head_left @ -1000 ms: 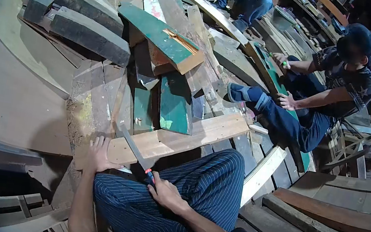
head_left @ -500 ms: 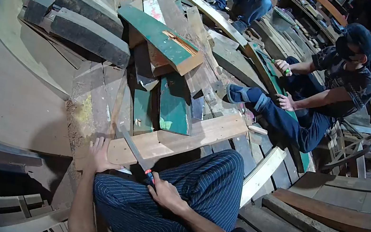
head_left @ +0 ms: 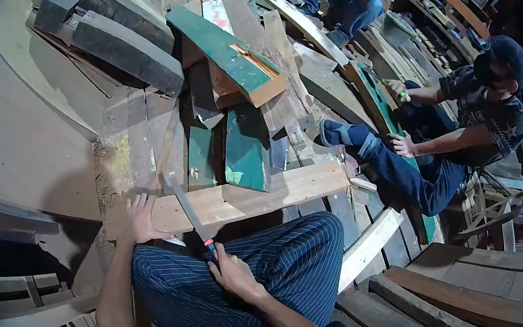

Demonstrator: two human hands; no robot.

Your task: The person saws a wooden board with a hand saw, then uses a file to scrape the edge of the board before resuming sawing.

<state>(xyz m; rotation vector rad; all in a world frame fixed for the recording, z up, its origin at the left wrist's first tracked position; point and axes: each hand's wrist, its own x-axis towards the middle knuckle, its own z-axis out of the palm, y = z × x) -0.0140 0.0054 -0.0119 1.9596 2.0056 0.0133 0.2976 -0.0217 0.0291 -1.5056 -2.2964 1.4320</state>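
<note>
A long tan wooden plank (head_left: 271,189) lies slantwise in front of my striped-trousered legs. My left hand (head_left: 142,219) is pressed on its left end, fingers stretched out and thumb apart. My right hand (head_left: 234,274) is closed round the red and dark handle of a long, flat-bladed tool (head_left: 186,205). Its narrow metal blade lies across the plank near the left end, the tip reaching past the far edge. I cannot make out whether the blade is a file or a knife edge.
Beyond the plank is a pile of green-painted boards (head_left: 246,151) and dark beams (head_left: 126,52). At the right, a seated co-worker (head_left: 484,122) holds a green-handled tool over a green board (head_left: 385,107). Two more people sit at the back. A wide pale panel (head_left: 22,134) stands at left.
My hands, the bladed tool and the plank show almost no movement. The co-worker's hand with the green-handled tool has shifted slightly left along the green board.
</note>
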